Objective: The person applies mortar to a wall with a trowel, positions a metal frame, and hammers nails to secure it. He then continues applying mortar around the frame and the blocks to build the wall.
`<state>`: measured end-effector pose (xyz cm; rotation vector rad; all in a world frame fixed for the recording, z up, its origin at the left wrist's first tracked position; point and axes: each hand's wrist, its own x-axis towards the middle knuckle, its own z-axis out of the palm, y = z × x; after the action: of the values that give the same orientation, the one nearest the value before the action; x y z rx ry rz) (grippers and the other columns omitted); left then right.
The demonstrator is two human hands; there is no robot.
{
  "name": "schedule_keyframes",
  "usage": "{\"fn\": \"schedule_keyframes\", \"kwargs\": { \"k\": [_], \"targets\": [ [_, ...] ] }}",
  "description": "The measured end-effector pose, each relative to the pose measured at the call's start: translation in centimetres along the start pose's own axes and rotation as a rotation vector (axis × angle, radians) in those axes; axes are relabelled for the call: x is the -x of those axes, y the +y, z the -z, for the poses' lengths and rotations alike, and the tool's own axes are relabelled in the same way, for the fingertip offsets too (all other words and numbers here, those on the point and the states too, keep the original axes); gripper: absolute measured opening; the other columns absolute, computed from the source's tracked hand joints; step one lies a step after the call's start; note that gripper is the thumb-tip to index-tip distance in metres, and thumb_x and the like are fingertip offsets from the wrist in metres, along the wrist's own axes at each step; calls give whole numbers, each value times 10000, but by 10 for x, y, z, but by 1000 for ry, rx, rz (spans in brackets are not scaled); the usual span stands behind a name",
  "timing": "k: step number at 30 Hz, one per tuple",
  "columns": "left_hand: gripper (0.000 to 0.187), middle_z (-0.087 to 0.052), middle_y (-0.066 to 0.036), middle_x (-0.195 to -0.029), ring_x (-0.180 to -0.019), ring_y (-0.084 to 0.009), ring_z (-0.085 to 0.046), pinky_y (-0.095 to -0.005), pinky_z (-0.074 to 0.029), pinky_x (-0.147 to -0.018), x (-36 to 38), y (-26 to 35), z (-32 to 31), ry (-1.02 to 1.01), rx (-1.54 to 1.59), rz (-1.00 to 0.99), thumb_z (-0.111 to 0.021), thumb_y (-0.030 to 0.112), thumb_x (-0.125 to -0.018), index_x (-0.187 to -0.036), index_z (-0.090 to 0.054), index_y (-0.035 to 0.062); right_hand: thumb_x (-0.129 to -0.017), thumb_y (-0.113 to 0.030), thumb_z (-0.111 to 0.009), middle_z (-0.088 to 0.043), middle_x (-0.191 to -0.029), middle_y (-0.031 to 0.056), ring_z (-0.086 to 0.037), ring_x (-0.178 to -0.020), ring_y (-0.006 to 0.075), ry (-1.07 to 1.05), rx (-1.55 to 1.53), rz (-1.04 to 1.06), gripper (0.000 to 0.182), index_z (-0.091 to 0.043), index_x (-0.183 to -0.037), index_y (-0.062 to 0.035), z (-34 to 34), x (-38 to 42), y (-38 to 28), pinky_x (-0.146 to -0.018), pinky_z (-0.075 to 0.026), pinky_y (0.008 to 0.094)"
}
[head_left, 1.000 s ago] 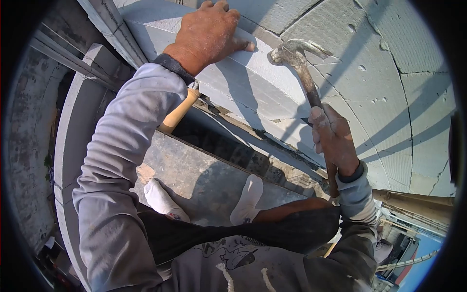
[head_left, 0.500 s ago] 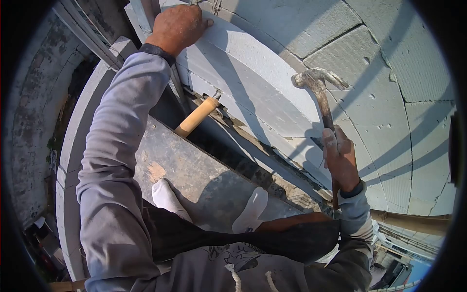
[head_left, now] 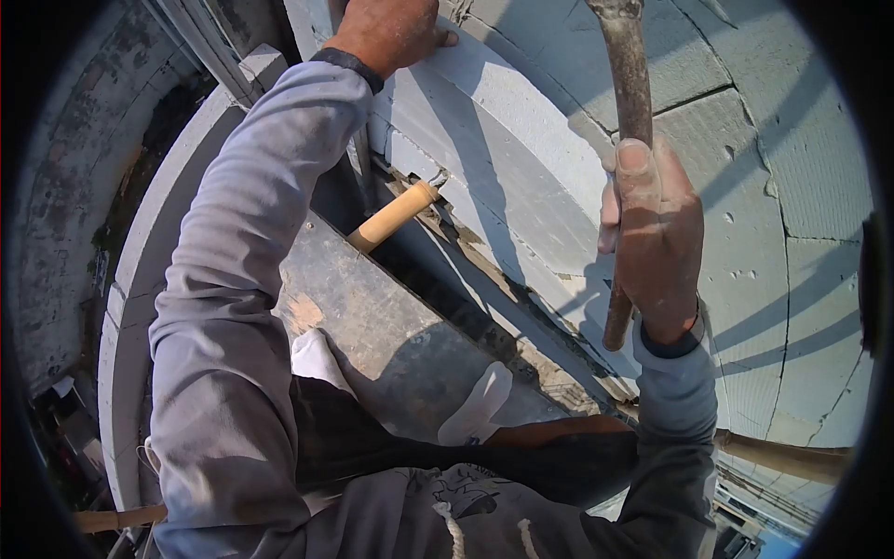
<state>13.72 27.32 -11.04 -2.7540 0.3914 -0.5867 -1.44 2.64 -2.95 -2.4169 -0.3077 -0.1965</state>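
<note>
A pale block wall (head_left: 745, 140) is filling the background. The right hand (head_left: 656, 242) is wrapping its fingers (head_left: 635, 160) tightly around the hammer handle (head_left: 626, 84), raised upright; the left hand (head_left: 386, 33) is pressing curled fingers on a grey block (head_left: 503, 149).

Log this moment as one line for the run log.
left hand: pressing on grey block | right hand: gripping raised hammer | head out of view

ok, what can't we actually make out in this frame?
- Head view: the head of the hammer is cut off by the top edge; only the handle shows in the right hand.
- The fingertips of the left hand on the block run past the top edge.
- The wooden-handled tool: its working end is hidden in the gap under the block.
- Ground far below: too small and dark.
</note>
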Motion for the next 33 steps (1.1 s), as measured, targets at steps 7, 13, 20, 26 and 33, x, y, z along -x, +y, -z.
{"fn": "schedule_keyframes", "kwargs": {
  "k": [7, 13, 20, 26, 33],
  "targets": [
    [532, -633, -125, -613, -558, -259, -652, -402, -513, -514, -5, -2, 0, -38, 141, 16, -648, 530, -842, -727, -689, 12, -1023, -479, -439, -480, -592, 28, -486, -478, 116, -208, 223, -176, 473, -564, -940, -30, -46, -35, 31, -436, -404, 275],
    [451, -646, -126, -621, -581, -261, -666, -408, -514, -517, -7, 0, -12, -33, 203, 124, -645, 454, -861, -750, -698, 20, -1025, -394, -471, -551, -681, 158, -577, -597, 306, -40, 31, -108, 427, -585, -939, 8, -18, -32, 10, -563, -457, 380],
    [420, -678, -161, -695, -620, -267, -680, -398, -532, -565, -4, 0, -10, 45, 269, 147, -670, 407, -847, -806, -710, -9, -1027, -404, -469, -637, -770, 229, -669, -694, 373, -133, 504, -24, 461, -590, -937, 33, -56, -40, 31, -628, -530, 425],
    [332, -716, -178, -862, -834, -343, -710, -411, -570, -767, -5, -4, -6, 60, 371, 132, -704, 360, -855, -910, -740, 35, -1027, -366, -452, -611, -806, 324, -604, -814, 518, -154, 383, -153, 451, -572, -921, 56, -54, -37, 11, -728, -488, 511],
    [257, -707, -212, -898, -855, -361, -700, -417, -555, -810, 1, -9, -1, -39, 464, 89, -641, 240, -899, -982, -726, 12, -1021, -369, -457, -640, -801, 326, -642, -805, 499, -131, 482, -52, 451, -589, -953, 57, -57, -37, 22, -724, -507, 530]
  ]
}}
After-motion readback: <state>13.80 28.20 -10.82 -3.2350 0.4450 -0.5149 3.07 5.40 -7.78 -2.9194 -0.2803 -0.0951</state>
